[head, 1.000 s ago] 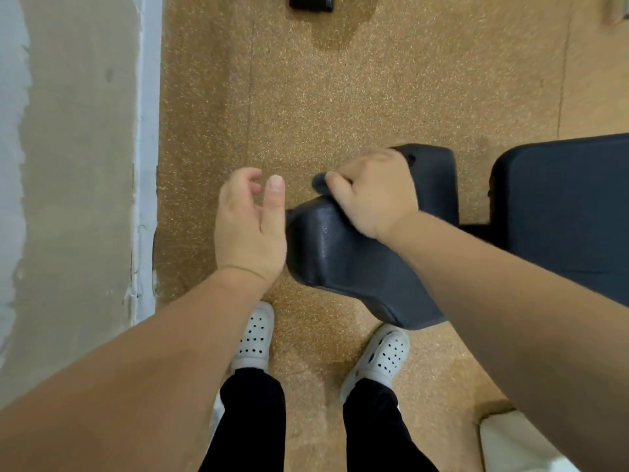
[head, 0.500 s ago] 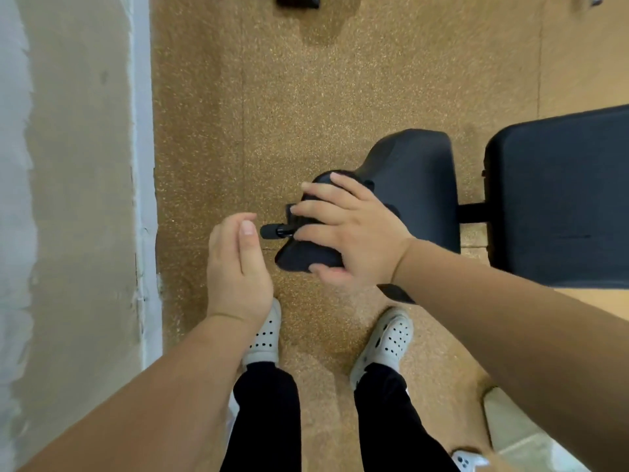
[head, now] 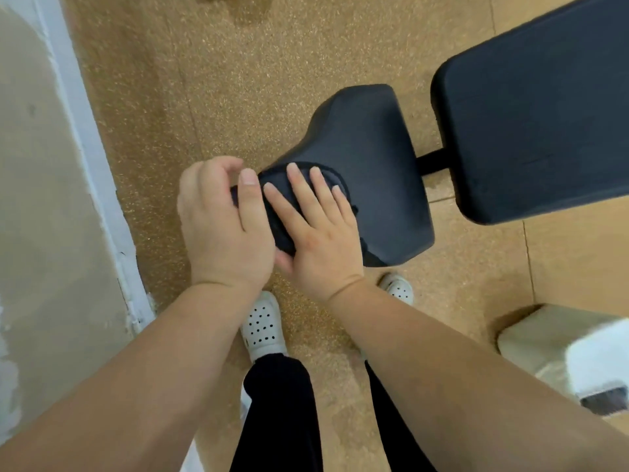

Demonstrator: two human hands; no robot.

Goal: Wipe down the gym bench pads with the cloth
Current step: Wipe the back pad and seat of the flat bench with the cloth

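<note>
Nearest, two bare forearms reach forward over black trousers and white clogs [head: 262,327]. The left hand [head: 221,226] curls over the narrow near end of the seat pad [head: 371,172], thumb up, gripping the edge of a dark cloth [head: 287,212]. The right hand [head: 320,240] lies flat with fingers spread, pressing the cloth onto the pad. Beyond, the larger back pad [head: 537,107] stands apart over the speckled floor [head: 238,80].

A dark cloth [head: 299,199] lies pressed flat on the near-left end of the small black seat pad [head: 374,165]. To its right, across a gap, sits the larger black back pad [head: 537,114], tilted.
</note>
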